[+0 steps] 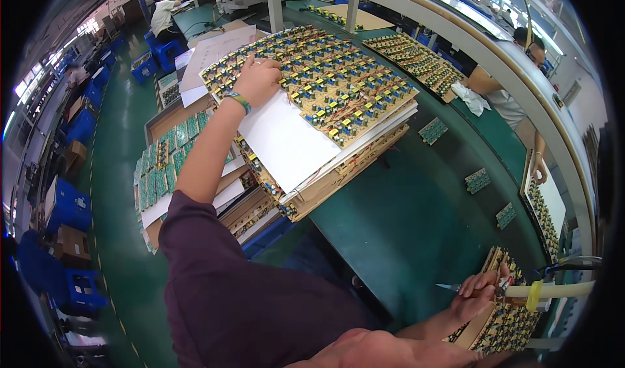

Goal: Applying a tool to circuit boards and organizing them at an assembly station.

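Observation:
My left hand (259, 81) reaches far out over a tall stack of small circuit boards laid in rows on cardboard sheets. Its fingers curl down onto a circuit board (236, 73) near the stack's left edge, and the fingertips are partly hidden. Beside the wrist, a bare white sheet (286, 140) shows where the top layer has no boards. Low on the right, my right hand (478, 294) is closed around a thin pointed tool (446, 286), its tip sticking out to the left. Under and behind that hand lie more populated boards (511, 325) in rows.
A conveyor belt (449, 163) carries a few separate green boards (433, 131). A metal frame (521, 75) arches over the bench. Opposite, a co-worker's hand (539, 169) is at another board tray. Green boards (159, 172) lie stacked at my left, near blue stools (84, 290).

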Tool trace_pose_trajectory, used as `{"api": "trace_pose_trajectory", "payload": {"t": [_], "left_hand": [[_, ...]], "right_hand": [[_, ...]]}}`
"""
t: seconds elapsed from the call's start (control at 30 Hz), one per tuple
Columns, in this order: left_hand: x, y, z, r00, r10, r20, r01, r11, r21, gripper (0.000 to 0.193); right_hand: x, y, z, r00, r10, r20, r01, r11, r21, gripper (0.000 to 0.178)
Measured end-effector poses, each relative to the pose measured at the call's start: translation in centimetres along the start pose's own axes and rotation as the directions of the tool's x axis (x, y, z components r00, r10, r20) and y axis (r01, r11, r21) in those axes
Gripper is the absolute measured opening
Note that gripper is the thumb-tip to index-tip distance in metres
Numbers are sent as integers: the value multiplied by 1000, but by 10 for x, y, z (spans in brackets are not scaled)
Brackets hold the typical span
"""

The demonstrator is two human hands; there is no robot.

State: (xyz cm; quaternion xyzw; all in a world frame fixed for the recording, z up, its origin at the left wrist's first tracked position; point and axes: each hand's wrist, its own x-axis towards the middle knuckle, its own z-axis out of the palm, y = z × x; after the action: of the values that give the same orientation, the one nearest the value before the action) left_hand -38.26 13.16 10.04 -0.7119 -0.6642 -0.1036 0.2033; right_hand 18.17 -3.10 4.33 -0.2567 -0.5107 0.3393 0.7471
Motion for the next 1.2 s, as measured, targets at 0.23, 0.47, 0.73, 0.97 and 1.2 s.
{"api": "trace_pose_trajectory", "payload": {"t": [0.23, 0.47, 0.73, 0.97, 1.2], "left_hand": [[-1, 1, -1, 998, -52, 38, 56, 991, -123, 15], [-8, -10, -10, 983, 41, -178, -62, 992, -113, 23], [-27, -21, -5, 993, -45, -113, 35, 995, -92, 42], [-41, -41, 3, 993, -76, -94, 48, 961, -274, 47], [-77, -80, 38, 874, -343, -345, 264, 930, -255, 52]], "right_hand": [[0, 1, 2, 1000, -2, -1, 2, 1000, 4, 54], [-3, -2, -5, 1000, -8, -25, 8, 1000, 15, 57], [-1, -3, 1, 999, 22, -33, -20, 997, 69, 57], [0, -5, 4, 989, 103, -110, -100, 994, 31, 57], [4, -11, -6, 995, 80, -59, -79, 997, 24, 57]]}}
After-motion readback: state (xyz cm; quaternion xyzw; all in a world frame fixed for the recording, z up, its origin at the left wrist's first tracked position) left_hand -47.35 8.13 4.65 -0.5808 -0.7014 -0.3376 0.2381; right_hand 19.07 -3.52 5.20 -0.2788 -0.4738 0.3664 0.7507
